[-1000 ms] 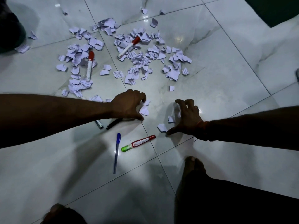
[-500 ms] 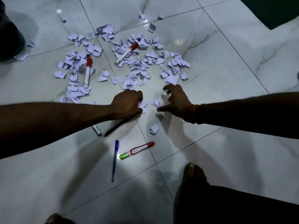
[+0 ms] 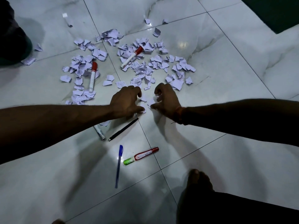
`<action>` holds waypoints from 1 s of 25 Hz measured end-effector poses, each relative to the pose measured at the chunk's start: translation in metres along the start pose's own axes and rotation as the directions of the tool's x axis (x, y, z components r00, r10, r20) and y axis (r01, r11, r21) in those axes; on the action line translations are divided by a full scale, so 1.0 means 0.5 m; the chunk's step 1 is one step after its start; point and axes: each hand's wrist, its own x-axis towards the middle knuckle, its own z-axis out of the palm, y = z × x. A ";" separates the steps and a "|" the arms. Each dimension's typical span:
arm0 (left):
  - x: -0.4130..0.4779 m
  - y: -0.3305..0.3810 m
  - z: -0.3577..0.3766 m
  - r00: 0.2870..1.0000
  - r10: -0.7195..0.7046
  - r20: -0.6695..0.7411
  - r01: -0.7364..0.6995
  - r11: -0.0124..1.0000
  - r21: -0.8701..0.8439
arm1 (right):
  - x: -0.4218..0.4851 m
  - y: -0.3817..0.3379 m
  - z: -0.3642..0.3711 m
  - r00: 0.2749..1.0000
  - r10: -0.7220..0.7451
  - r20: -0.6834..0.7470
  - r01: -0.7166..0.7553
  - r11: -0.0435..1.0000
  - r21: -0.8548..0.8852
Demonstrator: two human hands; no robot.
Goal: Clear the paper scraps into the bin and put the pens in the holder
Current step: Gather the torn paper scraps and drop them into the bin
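Glossy white marble floor tiles [image 3: 234, 78] are strewn with torn paper scraps [image 3: 142, 70], two red-capped markers [image 3: 93, 76] lying among them. Both hands are lowered side by side onto a few scraps [image 3: 146, 101]: left hand [image 3: 126, 102] and right hand [image 3: 166, 101], fingers curled and clawed round the pieces between them, nothing visibly pinched. Nearer, a black pen [image 3: 123, 129], a blue pen [image 3: 119, 165] and a red-and-green marker [image 3: 140, 156] are seen lying loose on the floor
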 end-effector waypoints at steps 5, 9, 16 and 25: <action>0.011 0.006 0.019 0.997 0.034 0.074 -0.031 0.998 -0.048 | 0.010 0.080 -0.076 0.998 -0.014 -0.059 -0.001 0.969 -0.246; 0.042 -0.018 0.016 0.999 0.016 0.040 -0.014 0.999 -0.043 | 0.033 0.095 -0.064 1.000 0.021 -0.022 -0.025 0.983 -0.181; 0.087 -0.042 -0.027 0.982 -0.069 -0.178 0.062 0.997 -0.040 | 0.114 0.035 -0.087 0.990 -0.116 -0.080 0.104 0.985 -0.141; 0.054 0.011 0.014 0.970 -0.228 -0.089 0.227 0.974 -0.017 | 0.130 0.054 -0.083 0.994 0.084 0.067 -0.056 0.939 -0.339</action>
